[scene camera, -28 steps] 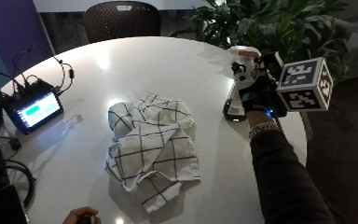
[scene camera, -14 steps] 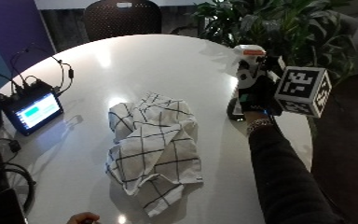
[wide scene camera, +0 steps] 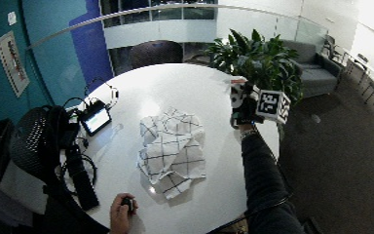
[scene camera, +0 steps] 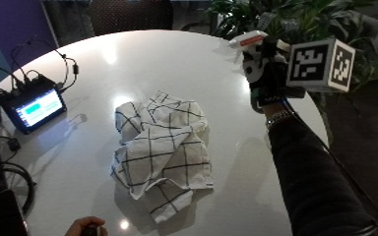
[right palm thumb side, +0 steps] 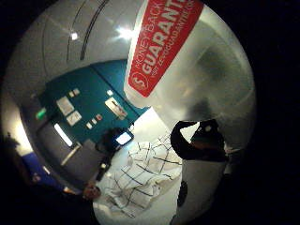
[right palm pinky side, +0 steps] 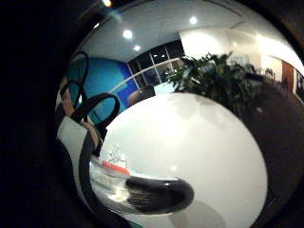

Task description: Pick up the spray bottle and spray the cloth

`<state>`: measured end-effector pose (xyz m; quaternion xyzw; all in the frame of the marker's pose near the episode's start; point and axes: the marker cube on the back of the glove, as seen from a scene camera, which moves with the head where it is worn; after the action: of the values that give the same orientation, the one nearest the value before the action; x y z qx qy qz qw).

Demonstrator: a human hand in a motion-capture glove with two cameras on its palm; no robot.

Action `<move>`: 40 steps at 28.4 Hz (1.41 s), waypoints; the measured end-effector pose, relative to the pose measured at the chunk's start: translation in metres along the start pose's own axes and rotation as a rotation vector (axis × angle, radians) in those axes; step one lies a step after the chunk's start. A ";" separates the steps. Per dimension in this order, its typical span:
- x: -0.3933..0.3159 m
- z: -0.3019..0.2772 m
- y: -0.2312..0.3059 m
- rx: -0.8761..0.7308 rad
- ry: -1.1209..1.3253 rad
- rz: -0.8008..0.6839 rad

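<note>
- The spray bottle [scene camera: 253,45] is gripped by the gloved right hand [scene camera: 266,73], whose fingers [right palm thumb side: 199,140] are curled round its body.
- The bottle is held upright above the white round table [scene camera: 156,64], its white trigger head above the fingers.
- The checked cloth [scene camera: 161,147] lies crumpled on the table, well apart from the fingers, on their palm side.
- A small screen device [scene camera: 33,104] is seen beyond the cloth.

The crumpled white black-checked cloth [scene camera: 161,151] lies mid-frame on the round white table [scene camera: 137,64]. The small black screen device [scene camera: 33,105] sits at left. The leafy green plant [scene camera: 294,19] stands upper right, behind the table.
</note>
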<state>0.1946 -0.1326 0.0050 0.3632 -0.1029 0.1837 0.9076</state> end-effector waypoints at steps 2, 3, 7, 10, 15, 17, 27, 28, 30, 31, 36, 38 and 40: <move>-0.018 -0.005 -0.012 -0.029 0.062 -0.110; -0.027 -0.007 -0.019 -0.044 0.091 -0.163; -0.058 -0.010 -0.040 -0.098 0.204 -0.370; -0.076 -0.010 -0.046 -0.144 0.296 -0.512; -0.104 -0.009 -0.041 -0.218 0.489 -0.770; -0.109 -0.009 -0.038 -0.224 0.542 -0.828; -0.138 0.014 0.003 -0.234 0.671 -1.161; -0.140 0.015 0.010 -0.248 0.680 -1.181; -0.139 0.016 0.026 -0.309 0.712 -1.207; -0.137 0.017 0.035 -0.350 0.729 -1.214; -0.132 0.026 0.067 -0.469 0.728 -1.241; -0.134 0.029 0.073 -0.469 0.708 -1.252; -0.137 0.031 0.074 -0.454 0.690 -1.254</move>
<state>0.0379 -0.1403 0.0298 0.0795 0.3784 -0.2902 0.8754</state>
